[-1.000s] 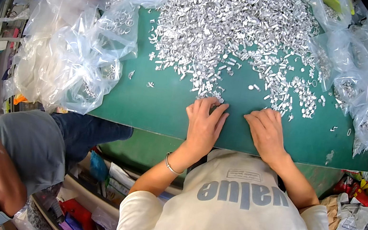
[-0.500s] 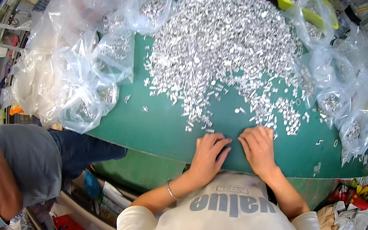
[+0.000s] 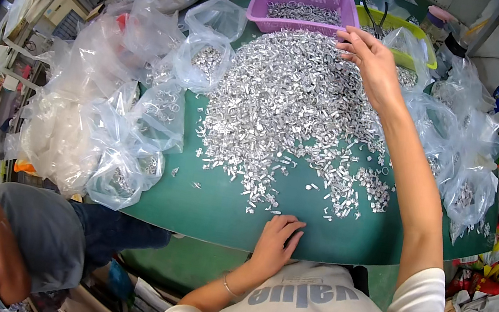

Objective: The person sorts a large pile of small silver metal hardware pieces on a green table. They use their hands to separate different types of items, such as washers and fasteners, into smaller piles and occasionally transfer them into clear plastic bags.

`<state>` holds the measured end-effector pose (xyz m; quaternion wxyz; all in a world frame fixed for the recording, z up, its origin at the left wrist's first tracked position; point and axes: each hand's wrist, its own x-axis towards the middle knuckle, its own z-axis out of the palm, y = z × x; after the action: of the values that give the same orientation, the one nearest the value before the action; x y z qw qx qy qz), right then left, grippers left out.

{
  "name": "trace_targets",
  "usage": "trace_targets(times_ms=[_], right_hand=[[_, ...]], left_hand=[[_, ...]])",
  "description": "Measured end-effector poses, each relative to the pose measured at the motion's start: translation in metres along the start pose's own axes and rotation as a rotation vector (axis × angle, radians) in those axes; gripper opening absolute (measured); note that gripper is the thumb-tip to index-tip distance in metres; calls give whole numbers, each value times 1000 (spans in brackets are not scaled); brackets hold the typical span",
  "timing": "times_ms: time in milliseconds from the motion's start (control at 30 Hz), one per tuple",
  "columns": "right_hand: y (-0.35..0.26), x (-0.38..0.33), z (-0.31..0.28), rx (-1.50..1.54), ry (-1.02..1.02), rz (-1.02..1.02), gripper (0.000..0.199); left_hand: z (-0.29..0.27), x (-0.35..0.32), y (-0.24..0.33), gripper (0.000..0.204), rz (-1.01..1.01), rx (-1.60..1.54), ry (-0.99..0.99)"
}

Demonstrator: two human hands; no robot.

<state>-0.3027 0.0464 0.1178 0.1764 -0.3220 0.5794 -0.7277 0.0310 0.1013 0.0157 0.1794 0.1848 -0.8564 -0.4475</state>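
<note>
Left hand (image 3: 277, 242), lower centre, fingers bent down to the green table (image 3: 182, 211), hiding any grip: cannot tell. Right hand (image 3: 373, 70), upper right of centre, fingers loosely parted across the purple basket's (image 3: 260, 4) right end, contact unclear, any piece too small to see. Silver parts (image 3: 284, 103) heap mid-frame; co-worker (image 3: 32, 229) lower left, partly cut off.

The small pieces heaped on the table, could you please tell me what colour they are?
The pieces are silver, shown best in the head view.
</note>
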Motion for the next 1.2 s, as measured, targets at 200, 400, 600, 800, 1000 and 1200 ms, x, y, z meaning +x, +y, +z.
trace_targets(times_ms=[200, 400, 600, 800, 1000, 1200], right_hand=[[20, -98, -22, -548, -447, 67, 25], [12, -225, -61, -781, -476, 44, 20], [21, -259, -61, -1025, -474, -162, 26], [21, -262, -64, -1097, -425, -175, 33], [29, -272, -71, -1294, -558, -188, 35], [32, -257, -40, -1085, -328, -251, 28]], left_hand=[[-7, -9, -16, 22, -45, 52, 138], [11, 0, -11, 27, 68, 107, 14], [56, 32, -1, 19, 121, 260, 9], [35, 13, -8, 16, 99, 236, -6], [26, 6, -7, 18, 87, 224, -18], [30, 11, -6, 19, 111, 211, -41]])
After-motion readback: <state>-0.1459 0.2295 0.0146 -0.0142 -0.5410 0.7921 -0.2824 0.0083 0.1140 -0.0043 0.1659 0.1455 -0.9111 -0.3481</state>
